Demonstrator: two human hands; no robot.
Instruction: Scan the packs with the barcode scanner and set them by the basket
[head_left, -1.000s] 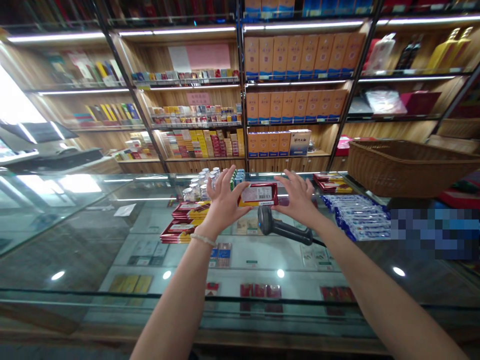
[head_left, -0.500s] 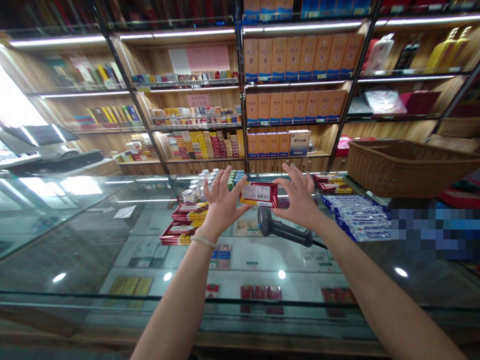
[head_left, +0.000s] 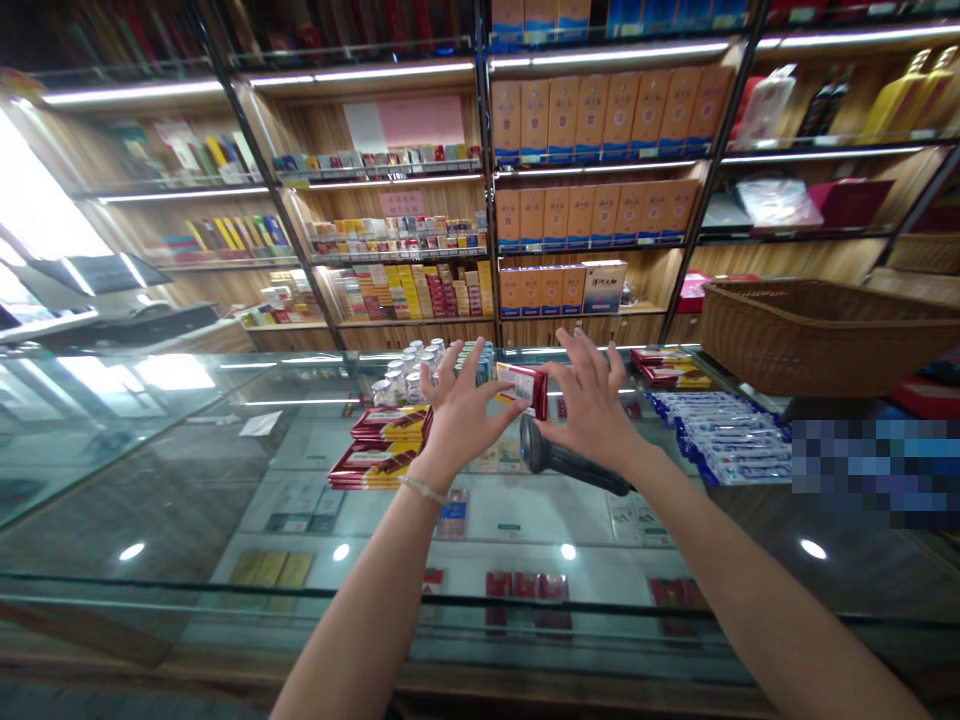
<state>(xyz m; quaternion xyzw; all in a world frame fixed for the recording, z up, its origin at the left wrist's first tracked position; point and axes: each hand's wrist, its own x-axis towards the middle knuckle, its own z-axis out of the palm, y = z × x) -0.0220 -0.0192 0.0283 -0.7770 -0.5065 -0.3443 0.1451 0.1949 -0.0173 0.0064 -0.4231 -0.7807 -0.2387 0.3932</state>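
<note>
A red and yellow packet (head_left: 525, 388) with a white barcode label is held up over the glass counter, tilted at an angle. My left hand (head_left: 465, 415) pinches its left end between thumb and finger, the other fingers raised. At the packet's right end, my right hand (head_left: 589, 400) grips the edge with thumb and index finger. Just below my right hand lies a black barcode scanner (head_left: 574, 462) on the glass. Stacked red and yellow packets (head_left: 379, 462) lie to the left of my left hand, partly hidden by it.
White-lidded jars (head_left: 397, 378) stand behind the left stack. On the right are blue and white packets (head_left: 727, 437), more red packets (head_left: 667, 367) and a wicker basket (head_left: 817, 335). The glass counter (head_left: 480, 560) spans the front, with lit shelves of boxes (head_left: 592, 120) behind.
The held packet has turned so its label faces more to the side and looks narrower. My left hand has moved slightly right, closer to my right hand. The view has shifted slightly.
</note>
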